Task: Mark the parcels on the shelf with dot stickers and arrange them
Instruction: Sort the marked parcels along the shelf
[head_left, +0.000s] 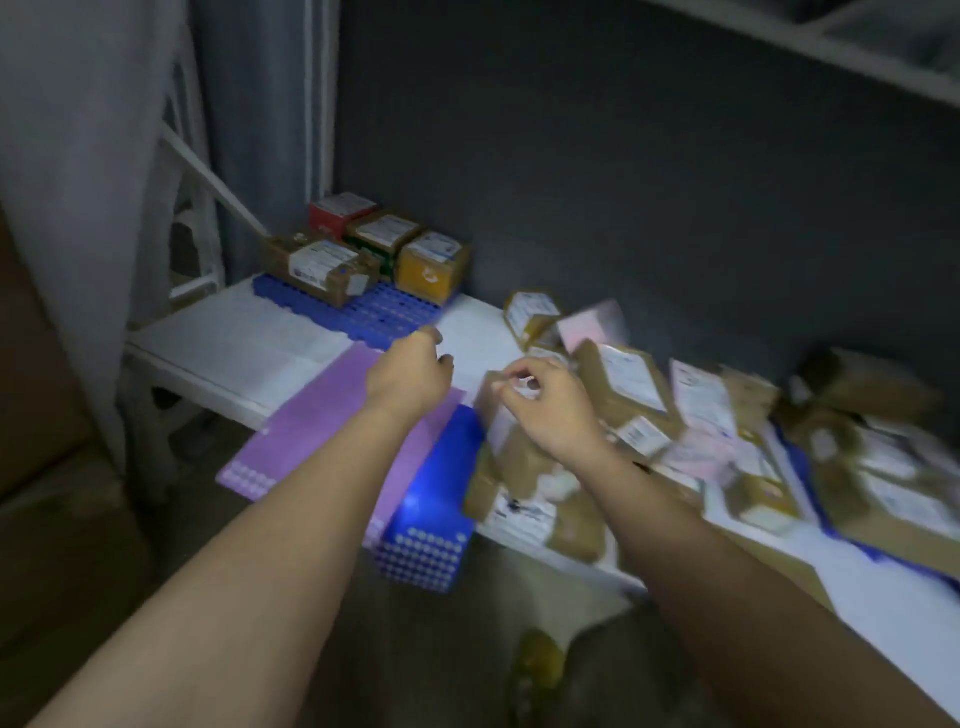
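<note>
Left of the purple sticker sheet (332, 415) is bare white shelf (234, 343). Over the sheet the left hand (410, 371) hangs, fingers loosely curled, holding nothing. Right of it, the right hand (545, 405) pinches a brown parcel (511, 441) among the heaped parcels (727, 431).

Blur and cut-offs on shelf

Parcels (857, 457) at right smeared by motion, labels unreadable, pile cut by frame edge. Right hand (550, 410) fingertips blurred, can't tell if sthg pinched. Left hand (410, 371) hides part of purple sheet (322, 415).
</note>
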